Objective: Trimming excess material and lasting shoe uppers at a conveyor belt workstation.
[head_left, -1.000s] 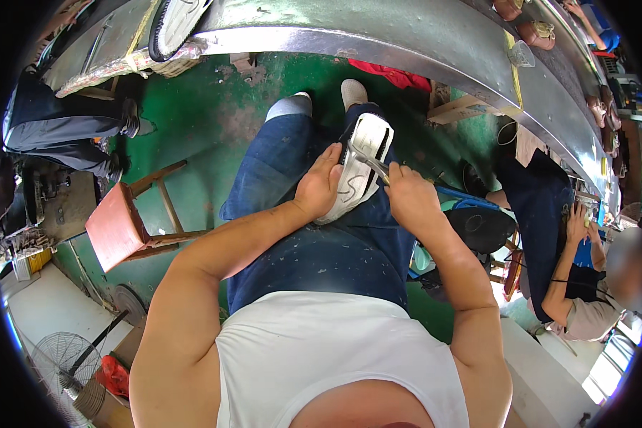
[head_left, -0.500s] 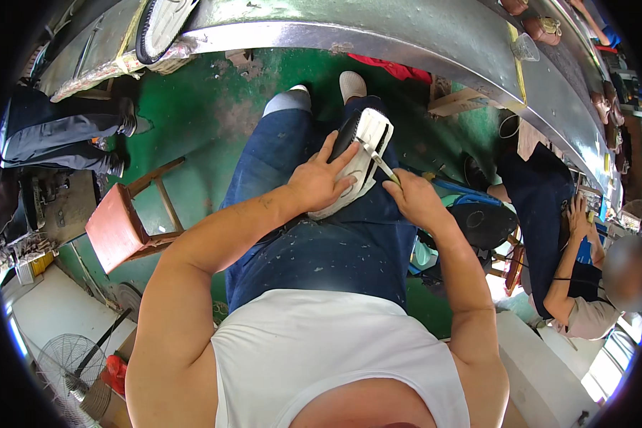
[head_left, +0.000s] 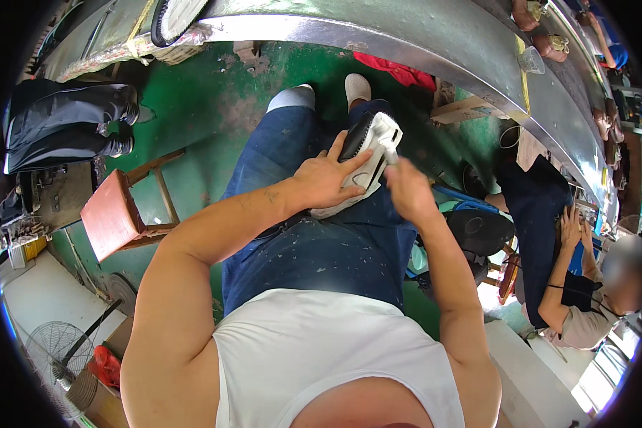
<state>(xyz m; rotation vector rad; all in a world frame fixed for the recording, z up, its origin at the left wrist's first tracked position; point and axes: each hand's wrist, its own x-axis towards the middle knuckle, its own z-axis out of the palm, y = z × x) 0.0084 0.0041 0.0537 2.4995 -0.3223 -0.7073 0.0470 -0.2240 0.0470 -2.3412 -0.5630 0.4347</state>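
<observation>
The shoe lies on the jeans, pale underside up, its black side facing left. To its left, the left hand holds it, fingers spread across side and underside, so the shoe sits under the fingers of that grip. Right of the shoe, the right hand has its grip closed around a blurred tool, which reaches the shoe's far half; contact is unclear. Beyond the shoe runs the bench.
</observation>
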